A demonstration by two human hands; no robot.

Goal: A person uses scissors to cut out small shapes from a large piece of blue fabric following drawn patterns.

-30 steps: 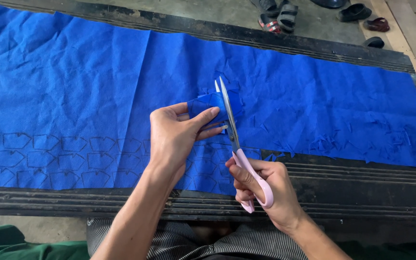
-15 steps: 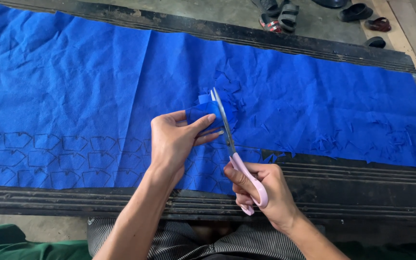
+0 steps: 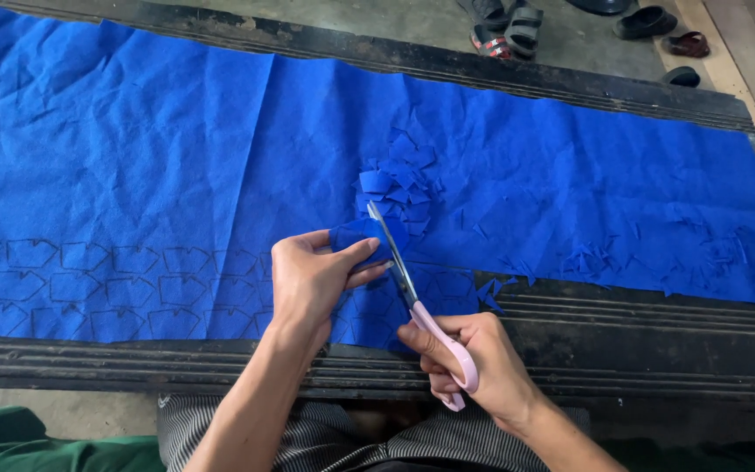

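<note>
A long sheet of blue fabric (image 3: 159,157) lies across a dark ribbed table, with rows of drawn outline shapes along its near edge. My left hand (image 3: 312,280) pinches a small blue fabric piece (image 3: 356,234) just above the cloth. My right hand (image 3: 474,367) grips pink-handled scissors (image 3: 412,293), whose blades slant up to the left and meet that small piece. Beyond the blade tips sits a pile of cut blue pieces (image 3: 399,179).
Small blue scraps (image 3: 605,258) are scattered on the fabric to the right. The dark ribbed table edge (image 3: 657,350) runs along the front. Sandals and shoes (image 3: 509,26) lie on the floor past the table. My striped clothing shows at the bottom.
Both hands and the scissors have shifted slightly left and down. The small piece has come off the pile of cut pieces, which now lies uncovered beyond the blades.
</note>
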